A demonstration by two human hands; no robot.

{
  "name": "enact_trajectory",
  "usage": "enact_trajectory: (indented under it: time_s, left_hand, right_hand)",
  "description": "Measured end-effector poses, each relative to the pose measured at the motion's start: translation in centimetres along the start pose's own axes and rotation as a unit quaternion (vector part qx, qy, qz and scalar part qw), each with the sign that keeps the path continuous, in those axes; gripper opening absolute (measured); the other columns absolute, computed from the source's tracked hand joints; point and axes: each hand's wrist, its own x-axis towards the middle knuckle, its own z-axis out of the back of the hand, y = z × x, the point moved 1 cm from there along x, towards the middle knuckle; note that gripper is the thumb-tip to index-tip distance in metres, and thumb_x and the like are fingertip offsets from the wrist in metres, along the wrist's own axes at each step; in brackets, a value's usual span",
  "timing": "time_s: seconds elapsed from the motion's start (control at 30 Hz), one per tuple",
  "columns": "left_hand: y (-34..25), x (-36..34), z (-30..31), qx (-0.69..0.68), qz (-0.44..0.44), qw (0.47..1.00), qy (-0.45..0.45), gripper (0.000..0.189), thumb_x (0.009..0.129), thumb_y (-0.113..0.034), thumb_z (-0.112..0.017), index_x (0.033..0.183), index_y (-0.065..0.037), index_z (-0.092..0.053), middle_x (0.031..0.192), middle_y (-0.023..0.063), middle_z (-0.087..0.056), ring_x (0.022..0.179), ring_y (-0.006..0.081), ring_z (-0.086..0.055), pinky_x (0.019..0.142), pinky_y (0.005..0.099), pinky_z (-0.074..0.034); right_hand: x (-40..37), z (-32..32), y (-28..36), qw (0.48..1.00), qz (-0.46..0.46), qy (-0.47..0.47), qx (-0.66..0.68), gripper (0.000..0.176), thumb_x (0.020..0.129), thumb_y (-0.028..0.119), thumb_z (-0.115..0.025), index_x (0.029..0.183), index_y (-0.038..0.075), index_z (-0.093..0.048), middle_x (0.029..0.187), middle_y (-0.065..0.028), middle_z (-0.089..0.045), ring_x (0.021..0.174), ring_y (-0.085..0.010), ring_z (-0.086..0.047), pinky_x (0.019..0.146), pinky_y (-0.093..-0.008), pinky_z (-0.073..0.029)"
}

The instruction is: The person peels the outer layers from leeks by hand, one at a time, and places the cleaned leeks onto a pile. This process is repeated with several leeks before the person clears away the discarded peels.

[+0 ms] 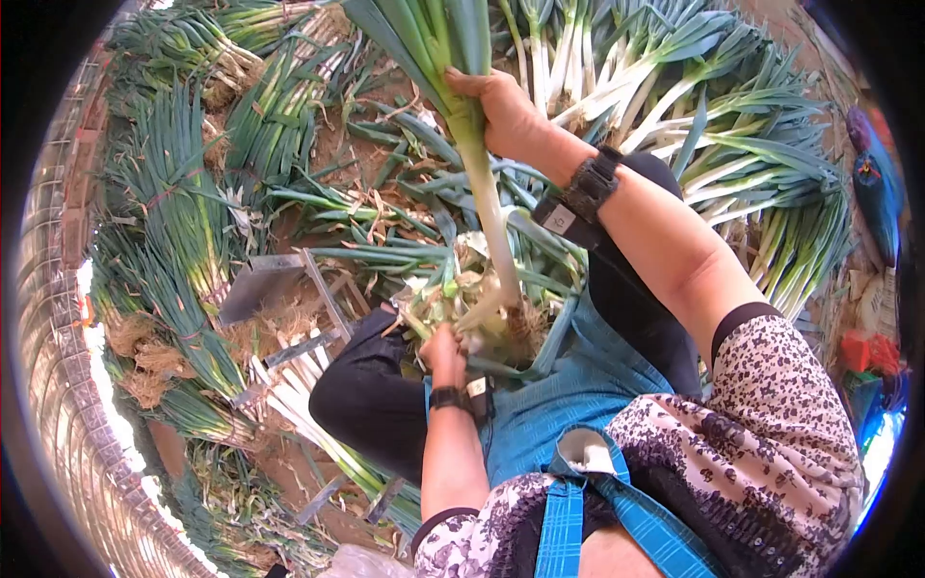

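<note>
My right hand (503, 111) is closed around a large leek (491, 207) where its white stalk turns into green leaves. The leek hangs nearly upright, roots down, over my lap. Low by the root end, my left hand (443, 350) is closed in a fist on a pale outer leaf (479, 313) that runs toward the stalk. The roots (525, 328) are blurred. Stripped leaves and peelings (458, 284) lie heaped between my knees, around the leek's lower end.
Whole leeks with white stalks (665, 82) fan out at the upper right. Tied bundles of leeks (178, 202) with their roots on lie at the left. A metal frame with a flat plate (260, 287) stands by my left knee. A blue apron (540, 414) covers my lap.
</note>
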Motion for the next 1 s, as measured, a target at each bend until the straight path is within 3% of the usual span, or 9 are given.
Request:
enact_trajectory:
  time_s: [0.07,0.27,0.37,0.6,0.67,0.73,0.87,0.93,1.0]
  left_hand:
    - [-3.7,-1.7,-0.1,-0.038,-0.081,0.994,0.063,0.019,0.085,-0.017,-0.058,0.078,0.0,-0.058,0.06,0.0078,-0.055,0.038,0.0155,-0.044,0.036,0.0301,-0.035]
    - [-17.8,-15.0,-5.0,0.108,-0.567,0.805,0.137,0.026,0.086,-0.019,-0.068,0.098,0.004,-0.066,0.079,0.0027,-0.065,0.067,0.0068,-0.053,0.062,0.0214,-0.042]
    - [-18.4,-16.4,-8.3,-0.033,-0.504,0.802,0.319,0.025,0.083,-0.012,-0.07,0.101,0.005,-0.065,0.085,0.0026,-0.065,0.069,0.0085,-0.053,0.064,0.0221,-0.043]
    - [-17.4,-15.5,-9.7,0.056,-0.597,0.766,0.23,0.011,0.088,-0.005,-0.062,0.095,0.004,-0.06,0.086,0.0054,-0.063,0.081,0.0092,-0.055,0.07,0.0234,-0.044]
    - [-16.5,-15.8,-9.7,0.204,-0.79,0.572,0.083,0.009,0.091,-0.005,-0.055,0.087,0.002,-0.055,0.083,0.0065,-0.059,0.08,0.0145,-0.055,0.072,0.0261,-0.044]
    - [-15.2,-15.9,-8.9,0.203,-0.796,0.562,0.095,0.01,0.093,-0.006,-0.051,0.085,0.001,-0.051,0.083,0.0086,-0.056,0.08,0.0188,-0.055,0.072,0.029,-0.044]
    - [-14.1,-16.0,-8.0,0.034,-0.683,0.712,0.16,0.009,0.094,-0.007,-0.05,0.088,-0.001,-0.051,0.09,0.0076,-0.06,0.08,0.0146,-0.056,0.069,0.0274,-0.046]
    - [-14.6,-15.4,-8.1,-0.057,-0.512,0.804,0.298,0.008,0.094,-0.008,-0.053,0.089,-0.002,-0.052,0.09,0.0062,-0.061,0.076,0.0105,-0.056,0.069,0.0242,-0.047]
    - [-14.9,-15.8,-8.5,-0.031,-0.524,0.801,0.287,0.011,0.091,-0.011,-0.06,0.092,-0.002,-0.055,0.084,0.0038,-0.061,0.072,0.0078,-0.055,0.066,0.022,-0.046]
  right_hand:
    - [0.3,0.6,0.6,0.983,-0.06,0.151,0.08,0.028,0.092,0.023,-0.054,0.11,0.002,-0.055,0.088,-0.0119,-0.063,0.07,-0.0208,-0.059,0.062,-0.0355,-0.047]
    - [0.7,0.2,-0.3,0.963,-0.127,0.195,0.134,0.032,0.094,0.024,-0.049,0.116,0.001,-0.051,0.092,-0.0144,-0.062,0.072,-0.023,-0.059,0.065,-0.0353,-0.048]
    - [0.9,-0.1,-0.7,0.947,-0.169,0.224,0.154,0.033,0.093,0.024,-0.051,0.116,0.001,-0.051,0.093,-0.0151,-0.061,0.075,-0.0242,-0.06,0.067,-0.0355,-0.049]
    - [0.0,-0.7,-1.4,0.961,-0.151,0.191,0.129,0.038,0.093,0.028,-0.05,0.119,0.001,-0.049,0.097,-0.0168,-0.059,0.078,-0.0235,-0.056,0.072,-0.0364,-0.045]
    - [0.6,-0.3,-1.5,0.971,-0.157,0.147,0.108,0.035,0.093,0.026,-0.051,0.119,0.002,-0.05,0.099,-0.0168,-0.06,0.08,-0.0242,-0.057,0.072,-0.0357,-0.047]
    - [1.2,-0.1,-1.3,0.974,-0.146,0.129,0.119,0.033,0.093,0.025,-0.053,0.117,0.003,-0.052,0.101,-0.0142,-0.061,0.083,-0.0234,-0.06,0.071,-0.0357,-0.048]
    - [1.3,0.6,-1.2,0.991,-0.116,0.055,0.03,0.032,0.092,0.027,-0.057,0.113,0.003,-0.056,0.097,-0.0089,-0.063,0.084,-0.0205,-0.063,0.069,-0.0366,-0.05]
    - [1.3,0.6,-1.3,0.995,-0.097,0.029,0.01,0.031,0.091,0.026,-0.058,0.112,0.003,-0.056,0.096,-0.0092,-0.064,0.084,-0.0206,-0.062,0.07,-0.0371,-0.05]
    - [1.1,0.6,-1.5,0.995,-0.097,0.026,0.016,0.032,0.09,0.026,-0.059,0.112,0.003,-0.056,0.096,-0.0094,-0.064,0.084,-0.0208,-0.062,0.07,-0.0373,-0.05]
